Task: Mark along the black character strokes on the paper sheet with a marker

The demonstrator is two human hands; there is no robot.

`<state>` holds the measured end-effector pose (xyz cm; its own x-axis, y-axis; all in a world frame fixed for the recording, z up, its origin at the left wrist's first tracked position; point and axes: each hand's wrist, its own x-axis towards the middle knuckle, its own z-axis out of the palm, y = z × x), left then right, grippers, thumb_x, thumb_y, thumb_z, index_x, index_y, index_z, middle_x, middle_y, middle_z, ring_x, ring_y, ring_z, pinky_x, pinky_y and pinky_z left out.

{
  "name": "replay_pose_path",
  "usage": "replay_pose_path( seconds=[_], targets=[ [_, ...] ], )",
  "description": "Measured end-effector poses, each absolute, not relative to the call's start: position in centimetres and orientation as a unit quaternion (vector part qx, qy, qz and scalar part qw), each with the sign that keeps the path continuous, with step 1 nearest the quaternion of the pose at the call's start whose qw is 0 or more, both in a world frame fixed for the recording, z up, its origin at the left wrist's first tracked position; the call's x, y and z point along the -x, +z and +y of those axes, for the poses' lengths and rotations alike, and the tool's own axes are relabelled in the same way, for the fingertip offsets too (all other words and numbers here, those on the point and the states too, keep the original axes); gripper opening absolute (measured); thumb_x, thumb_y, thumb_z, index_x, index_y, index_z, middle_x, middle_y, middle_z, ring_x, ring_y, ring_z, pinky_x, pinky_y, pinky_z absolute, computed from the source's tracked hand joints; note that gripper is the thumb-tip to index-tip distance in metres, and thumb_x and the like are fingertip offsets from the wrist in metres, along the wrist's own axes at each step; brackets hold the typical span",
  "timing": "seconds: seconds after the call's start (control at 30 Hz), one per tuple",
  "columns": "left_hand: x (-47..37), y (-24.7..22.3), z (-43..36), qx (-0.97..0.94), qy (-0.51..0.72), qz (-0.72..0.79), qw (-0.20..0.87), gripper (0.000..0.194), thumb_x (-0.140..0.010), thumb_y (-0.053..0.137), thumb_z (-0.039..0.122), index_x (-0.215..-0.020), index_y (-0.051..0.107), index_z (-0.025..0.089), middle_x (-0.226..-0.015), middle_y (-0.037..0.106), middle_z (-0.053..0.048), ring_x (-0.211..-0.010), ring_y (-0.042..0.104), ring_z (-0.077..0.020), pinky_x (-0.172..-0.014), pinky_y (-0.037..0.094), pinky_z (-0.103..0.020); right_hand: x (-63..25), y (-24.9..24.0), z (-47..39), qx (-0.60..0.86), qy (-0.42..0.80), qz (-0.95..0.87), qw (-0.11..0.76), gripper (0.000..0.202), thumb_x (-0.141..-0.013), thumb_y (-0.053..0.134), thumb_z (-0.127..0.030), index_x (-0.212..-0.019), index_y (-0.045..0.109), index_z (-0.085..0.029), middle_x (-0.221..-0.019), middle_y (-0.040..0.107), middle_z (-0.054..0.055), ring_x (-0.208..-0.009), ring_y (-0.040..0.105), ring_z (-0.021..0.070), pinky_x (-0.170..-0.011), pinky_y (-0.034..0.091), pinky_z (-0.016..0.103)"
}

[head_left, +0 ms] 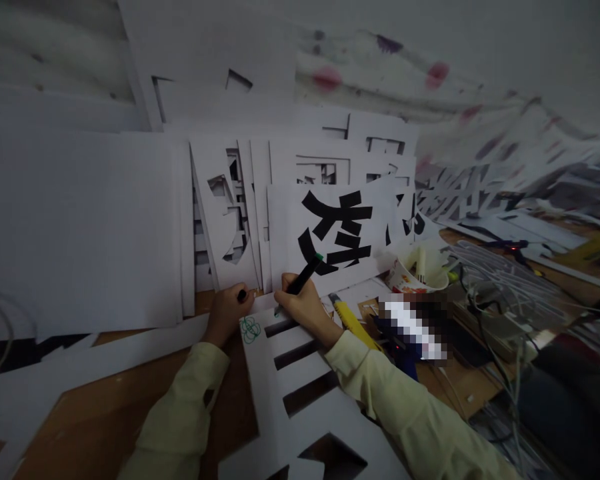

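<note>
The white cut-out sheet (300, 373) lies flat on the counter (105, 413) in front of us, running from our hands toward six o'clock, with long slots cut through it and a green scribble (249, 329) near its top edge. We judge it light, thin and fairly stiff, likely to crease at the narrow bars between the slots, so it is best held flat by its solid margins. Our left hand (226, 313) presses its top corner, fingers curled down on the sheet. Our right hand (304, 308), fingers pinched around a green-capped marker (306, 273), rests its tip on the sheet. At three o'clock lies a yellow utility knife (353, 325); at twelve, a sheet with a black character (336, 233).
</note>
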<state>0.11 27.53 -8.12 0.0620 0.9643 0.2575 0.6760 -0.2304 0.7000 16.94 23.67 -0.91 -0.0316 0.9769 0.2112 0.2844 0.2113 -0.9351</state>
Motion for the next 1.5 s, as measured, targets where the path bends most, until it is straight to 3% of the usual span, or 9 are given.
replay_pose_path(
  seconds=[1.5],
  targets=[
    [-0.03, -7.79, 27.23, -0.702, 0.346, 0.587, 0.209, 0.030, -0.077, 0.049, 0.035, -0.055, 0.037, 0.019, -0.051, 0.039, 0.005, -0.052, 0.037, -0.0102, -0.053, 0.025, -0.023, -16.93, -1.13, 23.94, 0.525, 0.348, -0.607, 0.485, 0.022, -0.062, 0.053, -0.018, -0.053, 0.034, -0.021, -0.050, 0.029, -0.008, -0.052, 0.031, 0.0096, -0.050, 0.023, 0.024]
  ],
)
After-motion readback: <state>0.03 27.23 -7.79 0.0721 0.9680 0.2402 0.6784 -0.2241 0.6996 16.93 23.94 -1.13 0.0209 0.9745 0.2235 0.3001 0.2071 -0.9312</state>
